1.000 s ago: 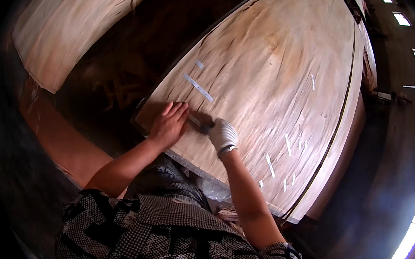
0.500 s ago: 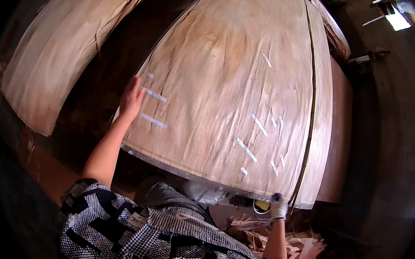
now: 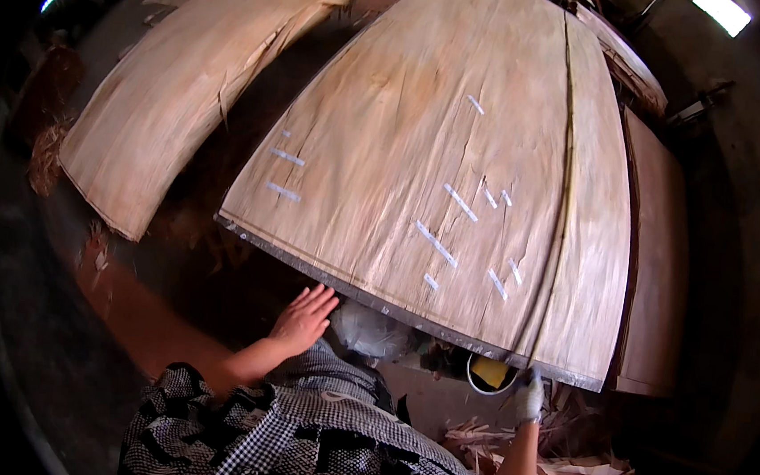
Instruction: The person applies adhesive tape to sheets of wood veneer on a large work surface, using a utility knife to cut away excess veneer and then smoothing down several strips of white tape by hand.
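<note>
L hand [image 3: 304,319] bare, fingers spread flat, just under the near edge of the veneer sheet [image 3: 422,152]. R hand [image 3: 528,399] gloved, by the sheet's near right corner; can't tell if fingers are closed. Sheet: pale, thin, cracked grain w/ white tape strips [image 3: 436,243], atop a stack. Vs 0.5 s ago: L hand dropped off the sheet's left edge. Round tub [image 3: 490,373] below holds sth yellow.

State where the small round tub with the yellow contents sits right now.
In the head view, the tub sits low and right of centre, just under the veneer sheet's near edge, beside the gloved right hand.
</note>
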The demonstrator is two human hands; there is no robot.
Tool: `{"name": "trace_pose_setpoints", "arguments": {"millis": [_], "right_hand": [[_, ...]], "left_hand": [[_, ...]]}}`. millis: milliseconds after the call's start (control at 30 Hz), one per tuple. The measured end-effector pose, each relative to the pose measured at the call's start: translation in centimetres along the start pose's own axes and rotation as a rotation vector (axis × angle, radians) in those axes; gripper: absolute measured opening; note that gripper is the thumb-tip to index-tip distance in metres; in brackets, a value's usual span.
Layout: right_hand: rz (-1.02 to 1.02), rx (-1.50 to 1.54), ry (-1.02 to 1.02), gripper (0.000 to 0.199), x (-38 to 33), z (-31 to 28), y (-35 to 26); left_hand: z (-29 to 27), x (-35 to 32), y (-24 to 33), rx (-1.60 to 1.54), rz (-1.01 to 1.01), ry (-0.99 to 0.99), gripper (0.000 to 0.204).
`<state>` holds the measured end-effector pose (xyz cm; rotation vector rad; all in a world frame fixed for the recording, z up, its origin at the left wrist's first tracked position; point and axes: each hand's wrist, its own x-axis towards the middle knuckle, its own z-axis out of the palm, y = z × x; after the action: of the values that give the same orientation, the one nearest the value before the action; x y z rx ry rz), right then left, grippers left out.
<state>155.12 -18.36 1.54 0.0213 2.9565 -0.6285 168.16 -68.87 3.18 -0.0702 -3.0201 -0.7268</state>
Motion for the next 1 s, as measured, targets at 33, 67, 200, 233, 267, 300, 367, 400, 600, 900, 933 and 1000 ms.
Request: {"name": "trace_pose_setpoints", "arguments": {"millis": [33, 67, 200, 233, 267, 300, 367, 400, 600, 900, 933, 1000], "right_hand": [[0.02, 0.61, -0.192, 0.017, -2.5, -0.3, -4.3], [0.143, 0.879, -0.485, 0.02, -4.8, -1.0, -4.4], [0.393, 1.429, -0.466, 0.048, -12.2, 1.7, -9.4], [0.449, 1.471, -0.368, 0.054, -12.4, 1.9, -12.2], [0.427, 1.441, -0.316, 0.041, -12.0, 1.6, -15.8], [0.382, 1.332, -0.252, 0.031, -11.2, 2.5, -18.1], [0.264, 1.246, -0.131, 0.021, -9.9, 3.5, -23.5], [0.201, 1.221, -0.113, 0.02, -9.4, 4.3, -25.5], [0.031, 1.025, -0.246, 0.03, -14.9, 7.7, -29.1], [0.405, 0.789, -0.437, 0.022, -29.2, 15.2, -26.7], [0.425, 0.782, -0.479, 0.022, -29.6, 15.4, -26.5], [0.39, 0.673, -0.567, 0.022, -30.3, 14.6, -26.6]], "left_hand": [[-0.4, -0.4, 0.1, 0.03, 0.037, -0.023, 0.044], [-0.4, -0.2, 0.2, 0.051, 0.073, -0.023, 0.042], [0.7, 1.5, 0.7, 0.003, 0.108, -0.006, 0.04], [0.5, 2.0, 1.1, -0.035, 0.145, -0.001, 0.039], [0.0, 2.2, 1.5, -0.053, 0.178, -0.006, 0.038], [-0.5, 2.4, 1.7, -0.07, 0.208, -0.012, 0.038], [-0.5, 2.4, 0.8, -0.11, 0.249, 0.007, 0.038], [-0.8, 2.2, 0.3, -0.131, 0.255, 0.018, 0.038], [-3.7, -1.4, -7.2, -0.253, 0.099, 0.055, 0.032], [-11.4, 3.1, -20.5, 0.014, -0.138, 0.689, 0.029], [-11.4, 3.5, -22.1, -0.062, -0.138, 0.634, 0.027], [-9.7, 3.9, -25.0, -0.201, -0.253, 0.542, 0.023]]}}
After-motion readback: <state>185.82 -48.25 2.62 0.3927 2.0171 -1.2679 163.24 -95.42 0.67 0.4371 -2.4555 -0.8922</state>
